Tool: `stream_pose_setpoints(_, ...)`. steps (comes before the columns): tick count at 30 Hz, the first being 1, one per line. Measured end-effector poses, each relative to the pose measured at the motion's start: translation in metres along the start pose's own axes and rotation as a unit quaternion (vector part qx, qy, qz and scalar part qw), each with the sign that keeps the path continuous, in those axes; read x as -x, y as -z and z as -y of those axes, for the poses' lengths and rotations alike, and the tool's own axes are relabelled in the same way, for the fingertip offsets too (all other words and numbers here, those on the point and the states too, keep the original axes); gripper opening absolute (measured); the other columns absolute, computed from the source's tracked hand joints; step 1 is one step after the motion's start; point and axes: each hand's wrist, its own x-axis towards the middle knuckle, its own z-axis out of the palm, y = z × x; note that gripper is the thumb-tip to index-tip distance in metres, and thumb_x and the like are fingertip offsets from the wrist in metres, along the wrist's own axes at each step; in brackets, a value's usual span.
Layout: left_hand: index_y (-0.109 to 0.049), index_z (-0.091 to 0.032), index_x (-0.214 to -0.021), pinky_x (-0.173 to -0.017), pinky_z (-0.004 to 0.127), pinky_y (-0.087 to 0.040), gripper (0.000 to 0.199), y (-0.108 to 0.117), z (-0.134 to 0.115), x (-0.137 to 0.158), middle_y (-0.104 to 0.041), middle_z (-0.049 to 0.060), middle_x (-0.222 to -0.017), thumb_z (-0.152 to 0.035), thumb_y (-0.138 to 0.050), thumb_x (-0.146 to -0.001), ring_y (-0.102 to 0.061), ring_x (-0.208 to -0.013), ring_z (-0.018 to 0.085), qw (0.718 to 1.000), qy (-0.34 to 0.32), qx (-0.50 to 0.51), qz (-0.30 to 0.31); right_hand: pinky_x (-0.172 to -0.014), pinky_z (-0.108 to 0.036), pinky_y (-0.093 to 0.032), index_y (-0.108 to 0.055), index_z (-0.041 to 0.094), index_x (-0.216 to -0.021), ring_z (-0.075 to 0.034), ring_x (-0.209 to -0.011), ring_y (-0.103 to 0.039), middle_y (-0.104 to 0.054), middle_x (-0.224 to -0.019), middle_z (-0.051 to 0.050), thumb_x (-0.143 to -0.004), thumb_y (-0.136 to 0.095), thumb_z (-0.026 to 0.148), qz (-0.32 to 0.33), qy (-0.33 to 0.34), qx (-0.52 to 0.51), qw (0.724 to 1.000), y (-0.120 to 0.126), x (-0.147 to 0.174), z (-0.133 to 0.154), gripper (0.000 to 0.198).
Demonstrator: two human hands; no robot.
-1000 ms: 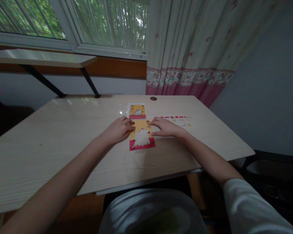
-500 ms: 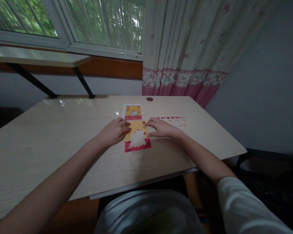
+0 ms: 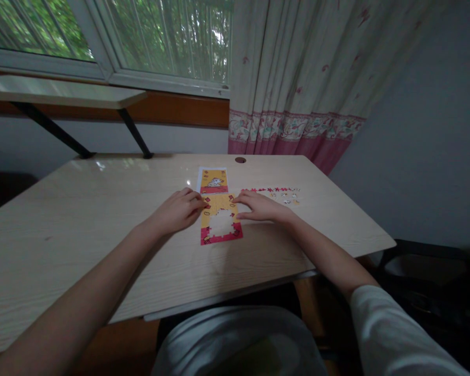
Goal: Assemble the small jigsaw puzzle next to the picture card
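Note:
A jigsaw puzzle (image 3: 221,240) lies flat on the table, with a yellow upper part, a red lower border and a gap in its middle where the tabletop shows through. My left hand (image 3: 182,210) is at its upper left edge, thumb and fingers drawn together against the border. On the opposite edge rests my right hand (image 3: 260,206), its thumb and index finger apart and touching the border. Just beyond the puzzle is a picture card (image 3: 213,181) showing a white animal on yellow and red. Loose puzzle pieces (image 3: 285,201) lie to the right, past my right hand.
A row of red pieces (image 3: 274,189) stretches behind my right hand. The wooden table (image 3: 82,219) has a round cable hole (image 3: 240,160) near its back edge. A raised shelf (image 3: 62,91) on black supports stands at the back left. A curtain (image 3: 293,125) hangs behind.
My left thumb has moved up and closer to the fingers, uncovering more of the puzzle's left border. My right hand and the puzzle look almost unmoved.

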Motion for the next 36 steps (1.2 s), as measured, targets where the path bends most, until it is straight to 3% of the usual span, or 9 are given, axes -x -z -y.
stream_pose_setpoints(10,-0.070,-0.019,-0.103,-0.080,0.038,-0.043,0.030,0.004,0.006,0.003,-0.065,0.011,-0.096,-0.028,-0.044,-0.092,-0.052,-0.090,0.025,1.000,0.013,-0.021,0.002,-0.101,-0.038,-0.040,-0.059,0.014,-0.124,-0.022,-0.115,-0.052,-0.057,-0.121,-0.015,-0.093,-0.050,0.041,-0.004,0.022,0.002,1.000,-0.002,0.000,0.010,0.042)
stream_pose_setpoints(19,-0.072,-0.020,-0.104,-0.081,0.038,-0.043,0.033,0.001,0.008,0.004,-0.066,0.011,-0.095,-0.028,-0.041,-0.093,-0.051,-0.092,0.025,0.999,0.009,-0.034,0.011,-0.100,-0.041,-0.039,-0.055,0.025,-0.133,-0.023,-0.114,-0.049,-0.052,-0.125,-0.012,-0.096,-0.045,0.040,0.019,0.010,0.036,0.999,-0.011,-0.003,0.023,0.041)
stream_pose_setpoints(36,-0.073,-0.021,-0.101,-0.080,0.038,-0.042,0.031,-0.001,0.009,0.004,-0.067,0.010,-0.092,-0.028,-0.044,-0.092,-0.051,-0.089,0.024,1.000,0.019,-0.006,0.001,-0.100,-0.042,-0.039,-0.056,0.021,-0.130,-0.024,-0.118,-0.046,-0.051,-0.128,-0.013,-0.095,-0.047,0.038,0.021,-0.014,0.028,0.999,-0.013,-0.005,0.027,0.040)
